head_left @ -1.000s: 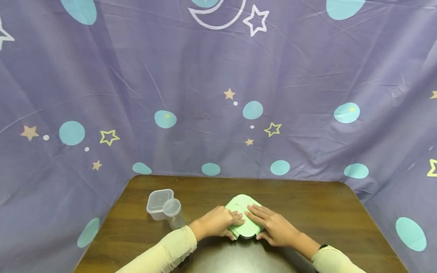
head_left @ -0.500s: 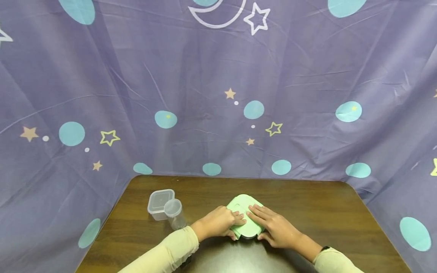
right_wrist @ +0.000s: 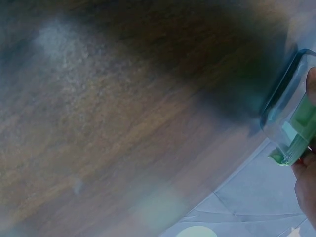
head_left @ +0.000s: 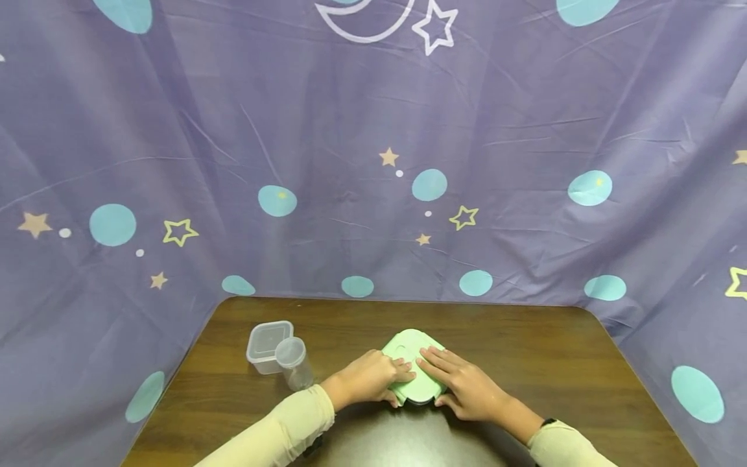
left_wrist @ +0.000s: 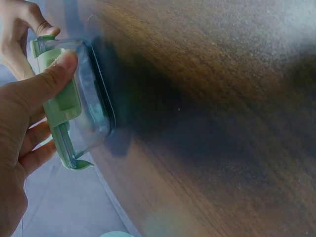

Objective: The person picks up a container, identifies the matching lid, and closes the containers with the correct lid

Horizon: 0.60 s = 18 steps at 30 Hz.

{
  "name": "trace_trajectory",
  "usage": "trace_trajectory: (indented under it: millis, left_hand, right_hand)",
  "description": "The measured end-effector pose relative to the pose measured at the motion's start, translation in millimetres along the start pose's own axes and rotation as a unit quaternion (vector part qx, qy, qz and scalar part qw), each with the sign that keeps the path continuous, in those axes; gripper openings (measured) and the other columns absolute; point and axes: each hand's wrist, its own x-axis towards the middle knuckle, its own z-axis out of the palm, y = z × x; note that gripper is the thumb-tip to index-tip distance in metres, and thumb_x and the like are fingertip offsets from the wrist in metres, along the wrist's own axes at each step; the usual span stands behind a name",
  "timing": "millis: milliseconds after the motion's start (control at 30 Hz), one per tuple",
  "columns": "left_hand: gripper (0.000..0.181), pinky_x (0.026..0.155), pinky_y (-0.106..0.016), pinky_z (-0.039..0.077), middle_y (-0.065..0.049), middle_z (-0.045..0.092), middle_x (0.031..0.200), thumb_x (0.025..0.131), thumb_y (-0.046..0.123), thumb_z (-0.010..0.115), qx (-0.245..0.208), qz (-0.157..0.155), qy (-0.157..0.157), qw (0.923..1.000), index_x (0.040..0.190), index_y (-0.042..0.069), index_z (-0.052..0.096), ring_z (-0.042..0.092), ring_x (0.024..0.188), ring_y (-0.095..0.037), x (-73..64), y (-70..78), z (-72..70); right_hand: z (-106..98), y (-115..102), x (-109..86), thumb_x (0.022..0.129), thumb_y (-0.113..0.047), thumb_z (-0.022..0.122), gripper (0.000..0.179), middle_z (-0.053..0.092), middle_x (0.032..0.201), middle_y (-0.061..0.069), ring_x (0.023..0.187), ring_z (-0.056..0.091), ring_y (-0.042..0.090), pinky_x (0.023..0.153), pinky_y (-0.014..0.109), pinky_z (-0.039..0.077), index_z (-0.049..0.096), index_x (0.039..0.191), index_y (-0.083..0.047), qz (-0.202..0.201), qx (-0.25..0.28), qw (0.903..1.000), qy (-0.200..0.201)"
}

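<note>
A glass food container with a light green lid (head_left: 412,344) sits on the wooden table, between both hands. My left hand (head_left: 366,377) grips its left side, fingers over the lid. In the left wrist view the left thumb (left_wrist: 65,61) presses on the green side latch (left_wrist: 69,106), which lies folded down along the clear glass body (left_wrist: 94,123). From the other side my right hand (head_left: 471,389) holds the container, fingers flat across the lid and thumb low at the side. The right wrist view catches only part of that hand (right_wrist: 308,185), beside the other green latch (right_wrist: 304,118).
A clear square plastic container (head_left: 270,340) stands at the left of the table (head_left: 525,350). Just in front of it is a clear round jar (head_left: 297,373) with a pale lid, close to the left sleeve. A purple patterned curtain (head_left: 350,246) hangs behind the table.
Both hands keep their places on the container, which has not visibly moved on the table. The head view has shifted slightly.
</note>
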Motion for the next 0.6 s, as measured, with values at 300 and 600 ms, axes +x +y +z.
trace_trajectory:
  millis: [300, 600]
  left_hand:
    - [0.064, 0.092, -0.024, 0.058, 0.001, 0.07, 0.128, 0.074, 0.051, 0.08, -0.002, -0.004, -0.005, 1.0, 0.13, 0.022, 0.071, 0.069, 0.116, -0.011, -2.3, -0.7, -4.1]
    - [0.064, 0.091, -0.024, 0.058, -0.001, 0.07, 0.129, 0.075, 0.05, 0.08, -0.001, -0.001, -0.012, 0.9999, 0.131, 0.021, 0.07, 0.069, 0.116, -0.012, -2.4, 1.5, -4.4]
  right_hand:
    - [0.4, -0.4, 4.2, 0.075, -0.04, 0.084, 0.086, 0.053, 0.151, 0.019, 0.135, 0.055, 0.039, 0.106, 0.048, 0.051, 0.054, 0.145, -0.001, 0.001, 0.001, 1.0, 0.0]
    - [-4.3, -4.3, 4.5, 0.077, -0.04, 0.083, 0.087, 0.051, 0.153, 0.019, 0.137, 0.054, 0.039, 0.106, 0.049, 0.051, 0.051, 0.148, -0.002, 0.01, 0.0, 0.9997, -0.023]
